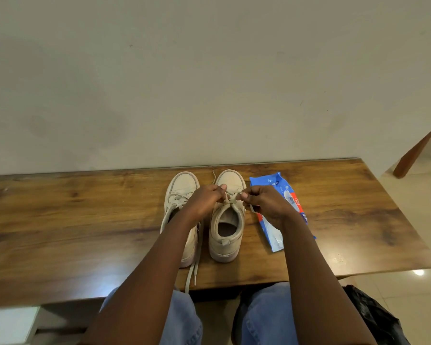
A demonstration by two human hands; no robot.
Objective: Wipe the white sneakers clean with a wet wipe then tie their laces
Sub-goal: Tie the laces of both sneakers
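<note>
Two off-white sneakers stand side by side on the wooden table, toes toward the wall. Over the right sneaker, my left hand and my right hand each pinch a part of its lace above the tongue, with the lace pulled between them. The left sneaker is partly hidden under my left forearm. Its loose laces trail over the table's front edge.
A blue wet-wipe pack lies on the table just right of the sneakers, partly under my right wrist. A wall runs behind the table. A black bag sits on the floor at lower right, a wooden leg at far right.
</note>
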